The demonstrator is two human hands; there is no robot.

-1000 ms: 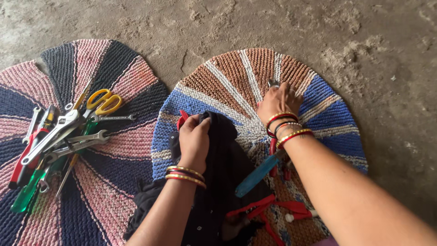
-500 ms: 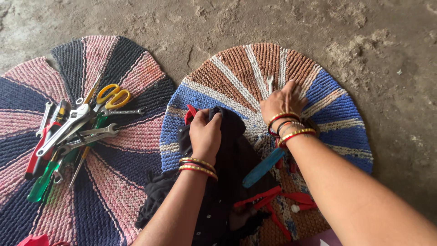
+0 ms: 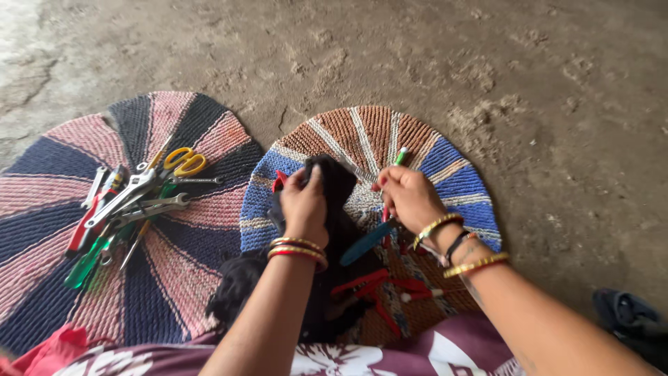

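My left hand (image 3: 304, 204) grips a black cloth (image 3: 334, 230) that lies bunched over the round brown, blue and white woven mat (image 3: 379, 136). My right hand (image 3: 409, 195) is closed on a thin tool with a green and white tip (image 3: 399, 156) that sticks up past the fingers; its lower part is hidden by the hand. Under my right wrist a blue-handled tool (image 3: 365, 242) lies on the mat. Red-handled tools (image 3: 379, 287) rest just below it. Both wrists wear bangles.
A second round mat (image 3: 174, 257) in pink and dark blue lies to the left. On it sits a pile of hand tools (image 3: 122, 205) with yellow-handled scissors (image 3: 183, 161). Bare rough concrete floor (image 3: 487, 69) lies beyond. A dark object (image 3: 626, 313) sits at the right edge.
My right hand lifted off the mat and closed on the green-tipped tool. My left hand bunched the black cloth higher. The view shifted, so both mats sit lower and further right.
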